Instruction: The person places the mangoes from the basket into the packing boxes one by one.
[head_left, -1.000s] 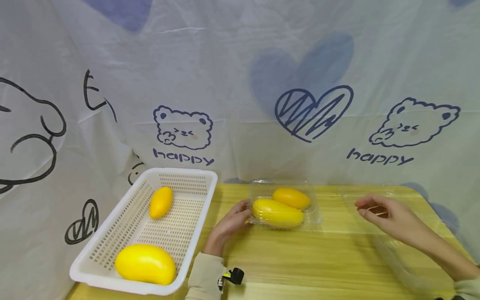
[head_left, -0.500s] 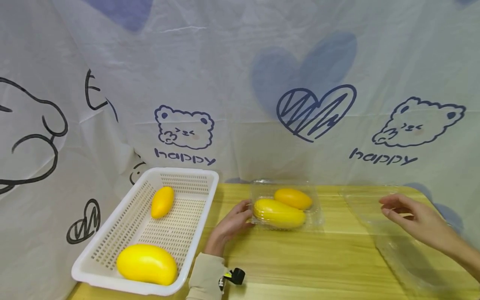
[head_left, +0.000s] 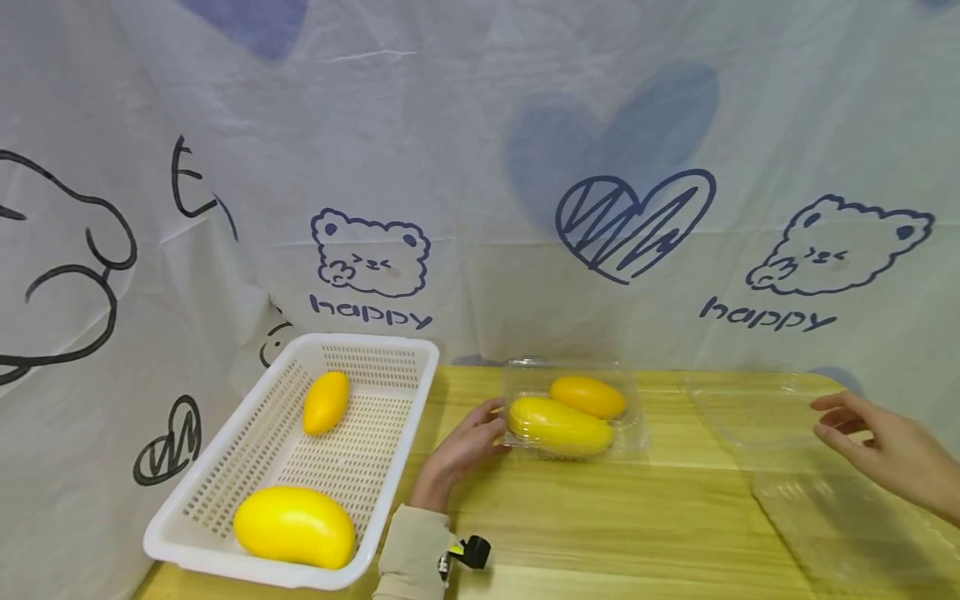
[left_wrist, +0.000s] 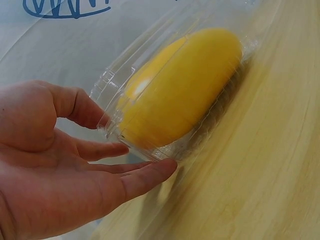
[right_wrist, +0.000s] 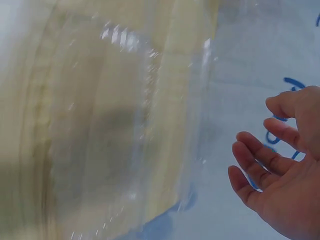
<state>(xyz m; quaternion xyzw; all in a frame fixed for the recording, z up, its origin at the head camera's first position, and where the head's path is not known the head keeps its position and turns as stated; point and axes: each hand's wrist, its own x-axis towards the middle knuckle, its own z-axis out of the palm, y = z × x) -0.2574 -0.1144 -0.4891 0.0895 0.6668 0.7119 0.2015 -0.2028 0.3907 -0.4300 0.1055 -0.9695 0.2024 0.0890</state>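
Observation:
My left hand (head_left: pixel 471 437) holds the left end of a clear plastic box (head_left: pixel 637 429), thumb on one side and fingers on the other. In the left wrist view the thumb (left_wrist: pixel 90 112) and the fingertips (left_wrist: pixel 162 170) are right at the box's rim. Two yellow mangoes lie in this box, a longer front mango (head_left: pixel 558 427) and a more orange back mango (head_left: pixel 588 397). At the right, my right hand (head_left: pixel 892 442) hovers with loosely bent fingers and nothing in them. Beneath and beside it lies another clear plastic box (head_left: pixel 817 517), seen blurred in the right wrist view.
A white perforated basket (head_left: pixel 408 433) stands at the left, with a small orange-yellow mango (head_left: pixel 326 403) at its back and a large yellow mango (head_left: pixel 295 527) at its front. The wooden table (head_left: pixel 600 533) ends at a printed cloth (head_left: pixel 480 167) behind.
My right hand has moved right, away from the filled box and over the other one. The left hand has stayed at the filled box. The mangoes keep their places.

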